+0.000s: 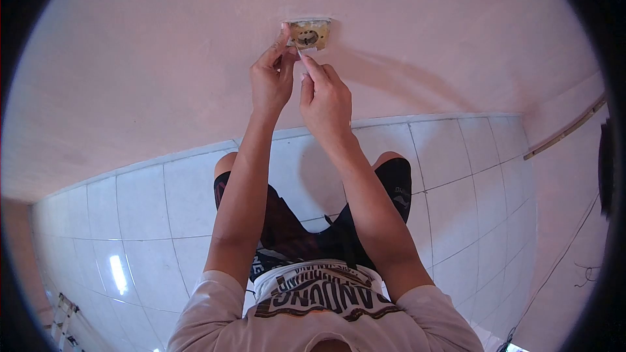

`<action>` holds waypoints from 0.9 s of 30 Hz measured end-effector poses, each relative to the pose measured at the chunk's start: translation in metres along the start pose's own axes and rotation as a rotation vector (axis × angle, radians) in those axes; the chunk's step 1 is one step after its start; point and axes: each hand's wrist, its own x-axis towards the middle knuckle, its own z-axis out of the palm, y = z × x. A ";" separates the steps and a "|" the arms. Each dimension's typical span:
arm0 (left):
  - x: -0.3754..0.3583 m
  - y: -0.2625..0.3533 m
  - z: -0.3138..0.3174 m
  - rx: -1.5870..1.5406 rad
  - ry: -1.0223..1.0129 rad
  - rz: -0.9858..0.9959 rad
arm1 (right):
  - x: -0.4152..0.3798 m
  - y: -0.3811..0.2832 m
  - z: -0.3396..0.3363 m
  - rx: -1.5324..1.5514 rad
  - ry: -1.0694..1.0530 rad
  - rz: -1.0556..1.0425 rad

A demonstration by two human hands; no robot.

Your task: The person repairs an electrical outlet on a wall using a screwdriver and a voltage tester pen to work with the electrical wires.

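bare wall all around the wall box, both hands' fingers crowding its lower-left edge

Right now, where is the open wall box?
In the head view, the open wall box sits top centre, recessed in the pink wall, just above the left hand and right hand, well above the tiled floor.

Both hands at the open wall socket box, left hand, right hand.

Pink wall bearing a recessed socket box.
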 end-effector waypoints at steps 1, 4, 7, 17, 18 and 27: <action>0.000 0.001 0.001 0.012 0.008 0.003 | 0.000 0.001 0.001 0.000 0.005 0.001; 0.001 0.002 0.002 0.012 0.020 -0.007 | 0.002 0.004 0.003 -0.006 0.005 -0.005; 0.001 0.005 0.003 0.016 0.030 -0.010 | 0.002 0.005 0.002 -0.025 -0.001 -0.014; 0.001 0.010 0.001 0.138 0.029 0.012 | -0.001 0.004 0.004 -0.070 -0.008 -0.044; 0.000 0.010 0.001 0.128 0.024 0.006 | 0.000 0.002 0.004 -0.086 -0.033 -0.035; 0.001 0.010 0.000 0.127 0.021 0.037 | -0.005 -0.007 0.010 -0.130 -0.037 -0.001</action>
